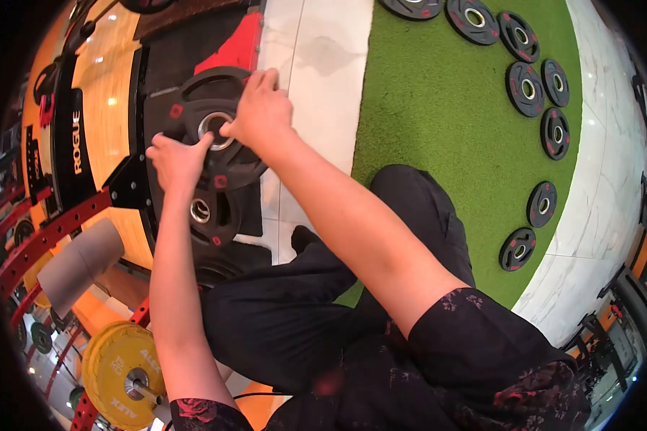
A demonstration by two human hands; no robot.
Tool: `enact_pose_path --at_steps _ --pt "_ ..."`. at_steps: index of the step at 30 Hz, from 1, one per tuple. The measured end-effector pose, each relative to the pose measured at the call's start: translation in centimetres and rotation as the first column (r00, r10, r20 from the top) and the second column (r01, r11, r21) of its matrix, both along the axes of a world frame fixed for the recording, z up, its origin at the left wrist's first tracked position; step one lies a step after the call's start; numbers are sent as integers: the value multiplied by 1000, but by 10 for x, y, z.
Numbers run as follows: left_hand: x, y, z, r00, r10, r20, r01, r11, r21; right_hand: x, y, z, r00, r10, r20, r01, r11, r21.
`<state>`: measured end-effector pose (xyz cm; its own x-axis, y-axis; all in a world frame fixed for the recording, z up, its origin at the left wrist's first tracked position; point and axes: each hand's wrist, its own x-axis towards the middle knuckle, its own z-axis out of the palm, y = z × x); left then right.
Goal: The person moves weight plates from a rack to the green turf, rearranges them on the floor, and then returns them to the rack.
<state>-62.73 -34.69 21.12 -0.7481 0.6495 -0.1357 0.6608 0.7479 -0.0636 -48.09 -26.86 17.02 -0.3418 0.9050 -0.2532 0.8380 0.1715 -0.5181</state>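
A large black weight plate (201,108) with red marks and a metal centre ring lies under both my hands. My left hand (180,159) grips its near left side, with the thumb by the centre ring. On the plate's right side is my right hand (262,111); its fingers curl over the outer rim and its thumb reaches the ring. A smaller black plate (225,215) sits just nearer to me, partly covered by the large one. Another dark plate (219,262) shows below that, close to my leg. What lies directly beneath the large plate is hidden.
Several black plates, among them one plate (525,89), lie along the right of the green turf (424,108). A red rack beam (57,233) with a grey roller pad (81,267) and a yellow plate (118,373) on a bar stand at left.
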Motion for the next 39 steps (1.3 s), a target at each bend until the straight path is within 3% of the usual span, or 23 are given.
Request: enact_pose_path --at_steps 3,10,15,19,25,29,32,35,39 --pt "49 50 -25 996 -40 83 40 999 -2 52 39 -20 990 -141 30 142 989 -42" --pt "188 131 -117 943 -157 294 152 988 38 202 94 -68 924 -279 262 311 946 -90" --pt "280 145 -154 881 -122 458 139 990 -3 288 105 -99 864 -352 359 412 905 -107" --pt "322 134 -180 851 -47 522 114 989 -98 327 94 -111 841 -317 439 420 894 -159" --pt "326 158 -188 859 -70 506 154 980 -125 333 114 -126 852 -305 425 437 861 -260" --pt "323 201 -191 873 -116 473 165 984 -63 327 158 -138 853 -346 391 439 881 -177" --pt "326 215 -200 861 -194 471 148 980 134 327 180 -144 842 -362 401 407 913 -32" --pt "312 209 -205 833 -304 462 240 952 192 321 188 -144 843 -322 430 363 932 -13" --pt "293 205 -209 830 -273 487 185 958 220 302 185 -123 858 -304 415 359 931 -59"
